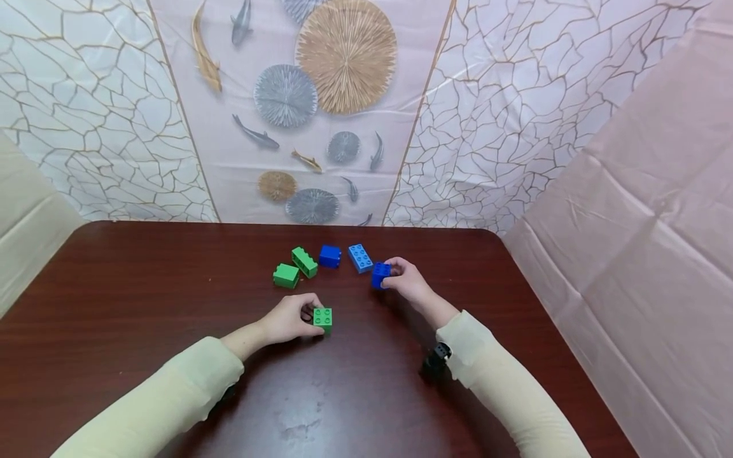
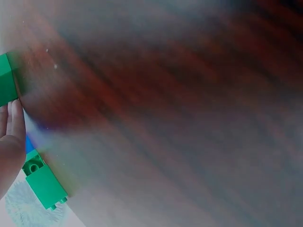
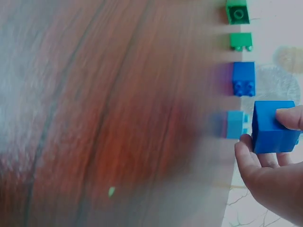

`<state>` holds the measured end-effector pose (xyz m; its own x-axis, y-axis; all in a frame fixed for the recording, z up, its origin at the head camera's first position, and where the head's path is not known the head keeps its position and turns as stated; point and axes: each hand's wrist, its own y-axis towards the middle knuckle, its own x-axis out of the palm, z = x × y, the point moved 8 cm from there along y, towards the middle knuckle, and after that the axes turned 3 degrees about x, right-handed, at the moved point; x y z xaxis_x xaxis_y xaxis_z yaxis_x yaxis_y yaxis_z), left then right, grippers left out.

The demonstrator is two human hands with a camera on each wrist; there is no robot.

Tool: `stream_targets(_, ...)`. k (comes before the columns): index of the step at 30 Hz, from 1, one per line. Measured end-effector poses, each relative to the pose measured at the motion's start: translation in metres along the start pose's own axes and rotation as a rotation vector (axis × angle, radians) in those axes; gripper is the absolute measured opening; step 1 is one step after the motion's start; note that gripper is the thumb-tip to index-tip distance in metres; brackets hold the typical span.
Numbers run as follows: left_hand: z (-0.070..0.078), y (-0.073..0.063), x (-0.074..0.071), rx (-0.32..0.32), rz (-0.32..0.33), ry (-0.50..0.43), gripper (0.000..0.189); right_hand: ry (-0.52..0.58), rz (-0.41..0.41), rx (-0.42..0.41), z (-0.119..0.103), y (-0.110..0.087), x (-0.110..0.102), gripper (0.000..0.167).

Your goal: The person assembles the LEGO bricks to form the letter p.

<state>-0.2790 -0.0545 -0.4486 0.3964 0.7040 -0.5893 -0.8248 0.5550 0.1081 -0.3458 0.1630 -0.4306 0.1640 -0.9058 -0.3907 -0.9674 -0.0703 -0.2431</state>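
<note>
Near the middle of the table, my left hand (image 1: 289, 319) pinches a green toy brick (image 1: 322, 320) between thumb and fingers, its studs facing up. In the left wrist view only part of that green brick (image 2: 6, 80) shows at the left edge, with fingertips against it. Farther back on the right, my right hand (image 1: 413, 284) grips a dark blue toy brick (image 1: 380, 275), thumb on one side and fingers on the other. The right wrist view shows this blue brick (image 3: 274, 125) up close. Just beyond it lies a light blue brick (image 1: 360, 258), studs upward.
Two more green bricks (image 1: 286, 276) lie left of centre toward the back, one a longer piece (image 1: 305, 262). Another dark blue brick (image 1: 329, 256) lies on its side between them and the light blue one. Behind the dark wooden table (image 1: 143, 286) hangs a patterned cloth (image 1: 229, 159).
</note>
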Motion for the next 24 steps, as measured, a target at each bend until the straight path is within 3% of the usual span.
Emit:
stream_targets(7, 0.001, -0.001, -0.002, 0.005, 0.003, 0.000, 0.027, 0.098, -0.058, -0.034, -0.014, -0.008, 0.010, 0.035)
stream_targets(24, -0.001, 0.001, -0.001, 0.004, 0.012, -0.015, 0.027, 0.051, -0.111, -0.142, -0.046, -0.033, 0.036, 0.039)
